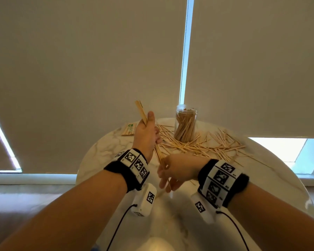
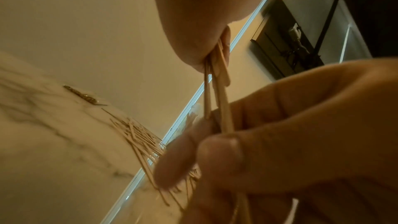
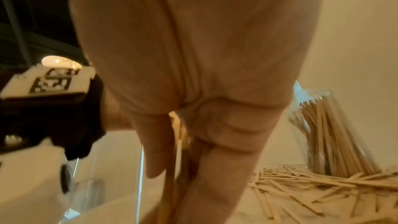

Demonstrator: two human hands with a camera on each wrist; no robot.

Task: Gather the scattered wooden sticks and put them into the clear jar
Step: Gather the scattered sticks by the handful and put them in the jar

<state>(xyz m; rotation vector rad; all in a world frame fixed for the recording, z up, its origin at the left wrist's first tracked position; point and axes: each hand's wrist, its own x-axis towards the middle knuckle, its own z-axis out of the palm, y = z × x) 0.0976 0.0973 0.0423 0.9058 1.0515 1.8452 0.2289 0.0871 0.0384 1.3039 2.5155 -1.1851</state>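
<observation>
From the head view, the left hand [image 1: 146, 135] is raised over the round marble table [image 1: 105, 151], fist wrapped round a bundle of sticks [image 1: 141, 112] that pokes out above the thumb and runs down below the wrist. The right hand [image 1: 176, 171] meets the bundle's lower end with fingers curled about it, though the fingertips blur together and I cannot make out how many sticks it has. The clear jar [image 1: 186, 124] stands upright at the far side of the table, already packed with sticks. The scattered wooden sticks [image 1: 198, 144] lie around its base and fan out to the right. A wrapped packet [image 1: 129, 130] lies flat left of the jar. Behind everything hang closed beige roller blinds [image 1: 80, 60], daylight showing in the gaps.

In the left wrist view the palm fills the top, and the bundle [image 2: 217, 81] drops out of it into the right hand's fingers [image 2: 217, 156], which pinch it. The loose pile [image 2: 137, 135] is smeared, and the jar is mostly hidden behind the fingers.

The right wrist view is mostly palm [image 3: 193, 48]; a few sticks [image 3: 178, 151] show between the curled fingers. To the right stands the jar [image 3: 329, 135], cut by blur, with the pile [image 3: 312, 188] at its foot. The other wristband's marker block [image 3: 51, 83] sits at the left.
</observation>
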